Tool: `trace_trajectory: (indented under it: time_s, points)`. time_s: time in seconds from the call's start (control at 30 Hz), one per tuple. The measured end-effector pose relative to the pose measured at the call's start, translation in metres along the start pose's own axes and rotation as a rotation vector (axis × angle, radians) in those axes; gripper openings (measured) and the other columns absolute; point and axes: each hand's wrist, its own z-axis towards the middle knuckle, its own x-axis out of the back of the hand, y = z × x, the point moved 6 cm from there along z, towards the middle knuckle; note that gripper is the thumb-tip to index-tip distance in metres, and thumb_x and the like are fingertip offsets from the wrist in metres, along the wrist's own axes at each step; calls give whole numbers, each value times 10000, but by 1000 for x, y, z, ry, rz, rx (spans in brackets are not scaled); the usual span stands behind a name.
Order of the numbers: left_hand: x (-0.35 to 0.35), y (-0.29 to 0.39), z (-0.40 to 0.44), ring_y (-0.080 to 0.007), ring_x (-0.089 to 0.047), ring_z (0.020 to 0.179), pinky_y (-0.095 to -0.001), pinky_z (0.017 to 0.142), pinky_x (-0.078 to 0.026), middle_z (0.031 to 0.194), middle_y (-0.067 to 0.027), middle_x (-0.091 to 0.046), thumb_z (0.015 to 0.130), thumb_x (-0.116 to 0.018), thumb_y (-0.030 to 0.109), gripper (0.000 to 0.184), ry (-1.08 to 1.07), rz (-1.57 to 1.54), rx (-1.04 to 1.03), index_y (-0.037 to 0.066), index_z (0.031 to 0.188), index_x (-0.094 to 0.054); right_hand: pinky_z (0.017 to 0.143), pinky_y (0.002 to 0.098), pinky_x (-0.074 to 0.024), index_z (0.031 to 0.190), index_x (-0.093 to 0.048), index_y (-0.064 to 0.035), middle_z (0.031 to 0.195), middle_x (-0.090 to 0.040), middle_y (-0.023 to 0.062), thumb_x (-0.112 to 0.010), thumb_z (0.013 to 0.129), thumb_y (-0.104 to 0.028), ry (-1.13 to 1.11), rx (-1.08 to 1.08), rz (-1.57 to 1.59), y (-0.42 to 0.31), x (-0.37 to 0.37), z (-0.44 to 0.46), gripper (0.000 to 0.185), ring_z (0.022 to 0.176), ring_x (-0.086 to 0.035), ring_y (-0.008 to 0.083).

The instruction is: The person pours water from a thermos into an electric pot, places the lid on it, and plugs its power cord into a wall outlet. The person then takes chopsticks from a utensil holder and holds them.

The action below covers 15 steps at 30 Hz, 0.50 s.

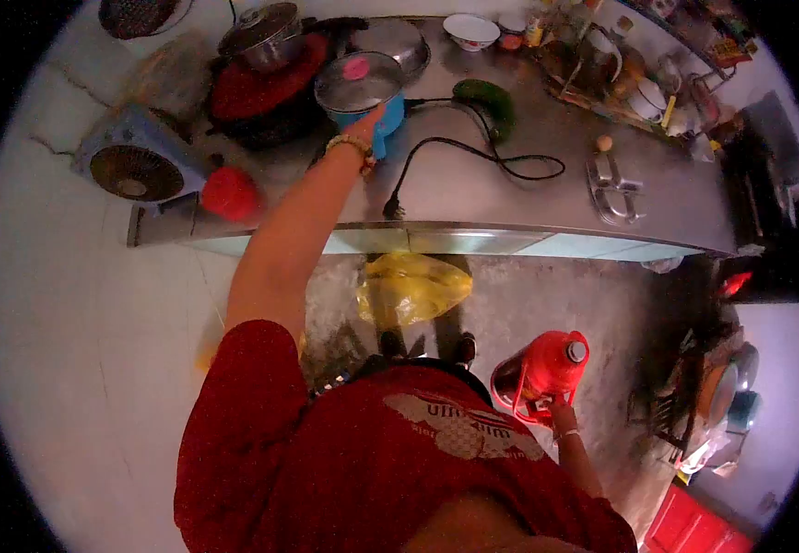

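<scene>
My left hand [368, 125] reaches over the steel counter and is closed on the handle of a blue pot [359, 92]. A pink spot shows inside the pot. Low at my right side, my right hand [562, 417] is closed round the handle of a red thermos flask [552, 364], whose grey top faces up. Beside the pot, a black power cable [436, 140] lies looped on the counter next to a dark green gourd-like vegetable [492, 106].
The steel counter [528, 198] holds a lidded pan [266, 41], a white bowl [471, 32], a divided metal tray [613, 192] and a crowded rack [602, 101]. A fan [137, 172] and red object [230, 193] stand left. A yellow bag [413, 288] lies on the floor.
</scene>
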Motion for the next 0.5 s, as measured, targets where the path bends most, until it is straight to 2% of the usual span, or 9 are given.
trace_trajectory:
  time_s: [0.07,0.1,0.2,0.27,0.3,0.37,0.4,0.47,0.5]
  points:
    - [-6,-2,15,-240,-570,782,-385,586,-465,945,-69,-594,716,-619,551,527,-132,25,-85,132,1036,-607,658,394,-494,1067,-484,-104,908,-644,112,-660,740,-291,1,-97,-316,0,7,-7,416,836,-619,294]
    - [-8,-2,12,-240,-570,782,-385,586,-465,945,-69,-594,716,-619,551,527,-131,35,-85,132,1036,-607,658,394,-494,1067,-484,-104,908,-644,112,-660,740,-291,-1,-99,-307,-8,9,-8,416,836,-619,294]
    - [2,-5,4,-251,-567,780,-397,598,-475,973,-84,-597,721,-598,575,570,11,-42,2,79,1003,-606,647,350,-498,1057,-531,-60,953,-615,130,-530,790,-148,9,-302,-16,3,18,-14,281,839,-618,241]
    - [-1,-4,10,-284,-537,803,-388,608,-495,1073,-133,-519,706,-545,652,671,-163,29,-92,63,1027,-585,655,336,-500,1050,-543,-62,943,-620,121,-528,794,-181,-4,-306,-50,25,20,-17,283,833,-622,225]
    - [-2,-4,-1,-284,-537,803,-388,608,-495,1073,-133,-519,706,-545,652,671,-161,35,-87,63,1027,-585,655,336,-500,1050,-543,-62,943,-620,121,-528,794,-181,-10,-309,-46,35,24,-18,283,833,-622,225]
    - [1,1,-29,-292,-496,949,-413,641,-505,1125,-144,-490,746,-525,624,617,-75,-112,-93,67,1004,-585,681,307,-494,1057,-553,-71,909,-633,106,-520,799,-240,-37,-26,-473,34,28,-20,311,818,-626,204]
    - [1,-1,-27,-292,-496,949,-413,641,-505,1125,-144,-490,746,-525,624,617,-75,-105,-90,67,1004,-585,681,307,-494,1057,-553,-71,909,-633,106,-520,799,-240,-40,-29,-467,27,33,-23,311,818,-626,204]
    - [9,-10,-15,-295,-429,1072,-431,692,-506,1154,-155,-475,752,-539,598,593,-37,-160,-50,70,1020,-582,628,407,-488,987,-553,-72,837,-630,187,-575,778,-275,52,-439,365,6,51,-29,292,737,-610,345]
    - [11,-7,-23,-295,-429,1072,-431,692,-506,1154,-155,-475,752,-539,598,593,-32,-157,-49,70,1020,-582,628,407,-488,987,-553,-72,837,-630,187,-575,778,-275,46,-438,367,16,52,-28,292,737,-610,345]
